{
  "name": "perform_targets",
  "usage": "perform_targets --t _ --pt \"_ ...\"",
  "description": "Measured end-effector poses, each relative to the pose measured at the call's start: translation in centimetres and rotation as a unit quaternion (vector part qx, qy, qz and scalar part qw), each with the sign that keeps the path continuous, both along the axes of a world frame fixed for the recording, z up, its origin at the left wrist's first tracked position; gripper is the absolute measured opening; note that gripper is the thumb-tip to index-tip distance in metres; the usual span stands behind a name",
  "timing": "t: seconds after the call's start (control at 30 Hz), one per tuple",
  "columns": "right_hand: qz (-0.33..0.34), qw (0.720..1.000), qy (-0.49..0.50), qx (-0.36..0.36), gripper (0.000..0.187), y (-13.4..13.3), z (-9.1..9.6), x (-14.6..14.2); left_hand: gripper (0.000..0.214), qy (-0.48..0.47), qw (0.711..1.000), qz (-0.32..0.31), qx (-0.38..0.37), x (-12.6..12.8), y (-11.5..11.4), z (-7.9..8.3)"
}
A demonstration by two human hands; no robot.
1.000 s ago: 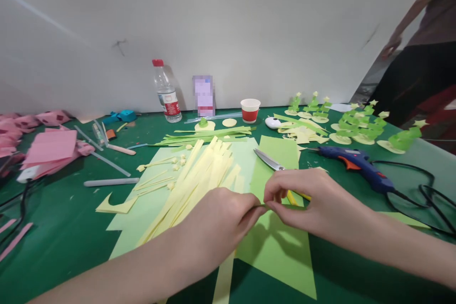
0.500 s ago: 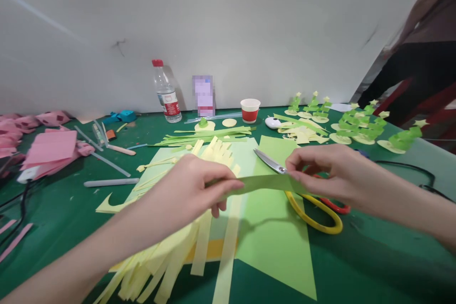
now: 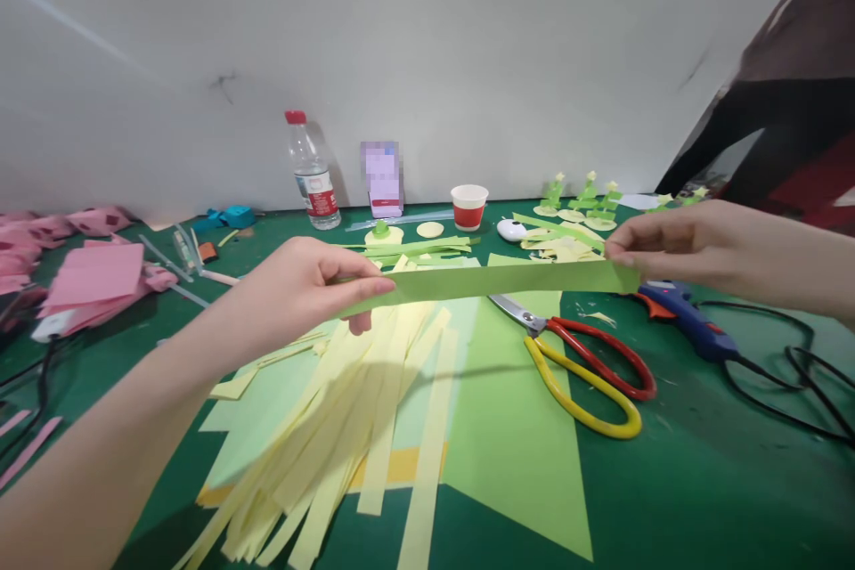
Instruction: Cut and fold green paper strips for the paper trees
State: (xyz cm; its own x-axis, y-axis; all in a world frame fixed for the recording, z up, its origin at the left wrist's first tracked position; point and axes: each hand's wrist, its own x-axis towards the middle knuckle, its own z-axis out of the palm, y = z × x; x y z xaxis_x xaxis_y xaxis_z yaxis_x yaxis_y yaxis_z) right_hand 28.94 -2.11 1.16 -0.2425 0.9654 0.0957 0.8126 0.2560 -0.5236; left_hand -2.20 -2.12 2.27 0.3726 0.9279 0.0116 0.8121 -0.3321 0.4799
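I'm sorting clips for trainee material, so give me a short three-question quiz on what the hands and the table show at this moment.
1. True or false: the left hand and the right hand each pinch one end of the green paper strip, holding it above the table.
2. What lies on the table just below the strip, nearer the right hand?
A) a stapler
B) the scissors with red and yellow handles
C) a hammer
3. Fill in: the glue gun lying to the right of the scissors is ____ in colour.
Key: 1 true; 2 B; 3 blue.
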Motion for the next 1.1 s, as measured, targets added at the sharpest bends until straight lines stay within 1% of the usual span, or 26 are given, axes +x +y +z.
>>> perform_targets --t 0.07,0.1,0.13,0.17,0.2,0.23,0.27,0.3,0.37,0.43,0.47,0.53,0.6,0.7,0.87,0.93,1.0,1.1 --pt "-0.003 0.999 -0.030 -0.019 0.057 0.6 0.1 1.1 0.037 0.004 1.000 0.001 0.003 -0.1 0.1 0.0" --pt "-0.014 0.998 -0.055 -0.027 0.057 0.9 0.1 1.6 0.035 0.005 1.000 0.002 0.001 0.0 0.1 -0.1" --pt "-0.036 0.996 -0.074 -0.019 0.057 1.2 0.2 2.0 0.035 0.006 1.000 0.004 0.001 0.0 0.1 -0.1" --pt "-0.066 0.994 -0.092 0.004 0.055 1.4 0.3 2.3 0.035 0.007 1.000 0.008 0.001 0.1 0.0 -0.2" --pt "-0.098 0.989 -0.103 0.041 0.053 1.4 0.4 2.3 0.035 0.009 1.000 0.010 0.000 0.3 -0.1 -0.4" --pt "-0.119 0.984 -0.105 0.086 0.049 1.3 0.5 2.0 0.035 0.009 1.000 0.006 -0.002 0.6 -0.3 -0.6" --pt "-0.126 0.978 -0.095 0.137 0.045 1.0 0.5 1.5 0.035 0.006 1.000 -0.004 -0.005 0.9 -0.5 -0.8" --pt "-0.112 0.974 -0.070 0.183 0.040 0.5 0.3 0.6 0.034 0.000 1.000 -0.021 -0.006 1.3 -0.7 -1.1" --pt "-0.022 0.974 -0.028 0.223 0.027 -1.0 -0.3 -1.8 0.031 -0.016 0.997 -0.072 -0.004 2.3 -1.3 -2.0" --pt "0.075 0.965 0.006 0.250 0.017 -2.6 -1.2 -4.5 0.030 -0.018 0.993 -0.119 0.018 3.2 -2.1 -2.9" --pt "0.120 0.962 0.012 0.246 0.012 -3.3 -1.7 -5.7 0.030 -0.017 0.989 -0.140 0.036 3.5 -2.5 -3.4" --pt "0.173 0.954 0.030 0.243 0.010 -4.5 -2.7 -7.4 0.031 -0.015 0.981 -0.177 0.074 4.0 -3.2 -4.3" --pt "0.200 0.950 0.049 0.236 0.011 -5.1 -3.3 -8.2 0.033 -0.019 0.972 -0.205 0.108 4.2 -3.7 -5.0" --pt "0.224 0.949 0.071 0.211 0.015 -5.4 -3.6 -8.6 0.037 -0.022 0.964 -0.228 0.138 4.2 -4.3 -5.6" --pt "0.235 0.955 0.085 0.160 0.013 -5.6 -3.9 -8.8 0.040 0.001 0.949 -0.250 0.192 4.4 -4.8 -5.9" --pt "0.240 0.959 0.080 0.125 0.013 -5.8 -3.9 -8.8 0.038 0.010 0.944 -0.264 0.195 4.5 -4.8 -5.8" --pt "0.231 0.968 0.066 0.078 0.014 -5.7 -3.7 -8.6 0.037 -0.001 0.947 -0.269 0.177 4.3 -4.7 -5.5" --pt "0.195 0.979 0.049 0.021 0.013 -4.9 -3.0 -7.9 0.035 -0.035 0.964 -0.238 0.114 3.6 -3.9 -4.3"
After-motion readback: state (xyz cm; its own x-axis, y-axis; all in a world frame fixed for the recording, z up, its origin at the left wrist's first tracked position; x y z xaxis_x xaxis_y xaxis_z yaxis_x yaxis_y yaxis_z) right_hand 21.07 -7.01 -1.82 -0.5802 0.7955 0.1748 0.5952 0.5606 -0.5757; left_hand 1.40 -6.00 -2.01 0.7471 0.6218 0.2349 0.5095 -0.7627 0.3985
